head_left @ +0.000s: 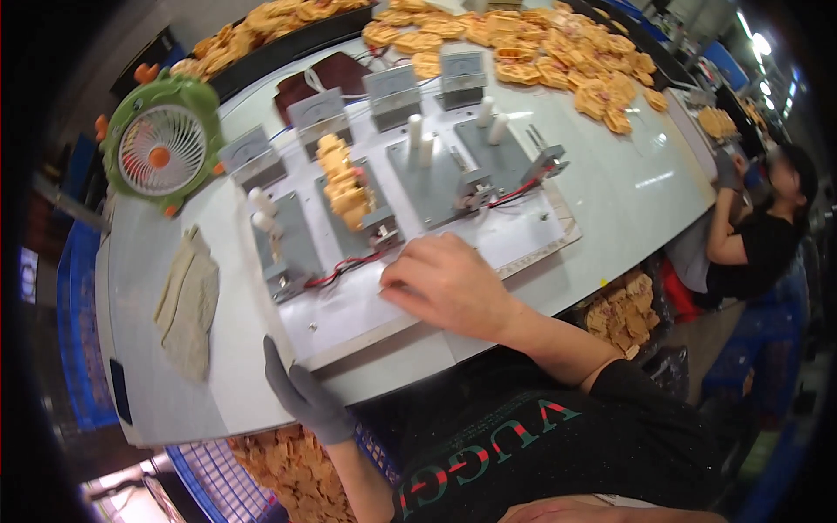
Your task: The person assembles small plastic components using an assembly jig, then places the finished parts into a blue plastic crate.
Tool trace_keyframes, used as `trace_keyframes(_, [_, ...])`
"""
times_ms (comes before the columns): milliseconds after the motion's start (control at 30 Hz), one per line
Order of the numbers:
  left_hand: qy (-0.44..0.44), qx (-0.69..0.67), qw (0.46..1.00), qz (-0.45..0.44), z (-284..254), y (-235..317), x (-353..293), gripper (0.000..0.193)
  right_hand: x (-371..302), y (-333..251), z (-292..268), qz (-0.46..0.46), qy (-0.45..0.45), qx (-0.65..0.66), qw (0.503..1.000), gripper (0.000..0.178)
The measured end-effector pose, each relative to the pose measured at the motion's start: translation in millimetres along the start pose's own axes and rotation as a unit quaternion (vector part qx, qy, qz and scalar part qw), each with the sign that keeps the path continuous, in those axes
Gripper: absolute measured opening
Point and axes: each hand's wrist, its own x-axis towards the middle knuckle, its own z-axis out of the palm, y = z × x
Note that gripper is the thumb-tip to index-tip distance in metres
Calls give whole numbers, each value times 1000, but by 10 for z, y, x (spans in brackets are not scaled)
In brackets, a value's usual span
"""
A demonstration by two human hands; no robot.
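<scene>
My left hand (312, 399), in a grey glove, is at the table's front edge beside the near left corner of a white fixture board (397, 324). Its fingers are stretched out and it holds nothing. Bare, my right hand (449, 286) is over the board's front edge with its fingers curled together. Whatever may be between its fingertips is hidden. Just beyond it is a metal clamp (382, 228) with red and black wires (347, 264). A yellow-orange plastic part (343, 181) sits on the grey plate behind that clamp. White posts (420, 144) stand on other plates.
Grey panel meters (392, 91) line the board's back. A green fan (163, 144) and a folded cloth (189, 301) are at left. Yellow parts (558, 57) heap along the far side. Bins of parts (623, 315) stand below the table. A co-worker (754, 227) sits at right.
</scene>
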Motion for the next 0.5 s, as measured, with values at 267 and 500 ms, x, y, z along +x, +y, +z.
trace_keyframes(267, [11, -5, 1000, -17, 108, 108, -29, 48, -28, 43, -112, 9, 20, -8, 1000, 13])
trace_keyframes(500, [-36, -38, 981, 187, -43, 946, 692, 46, -85, 95, -87, 8, 25, -8, 1000, 12])
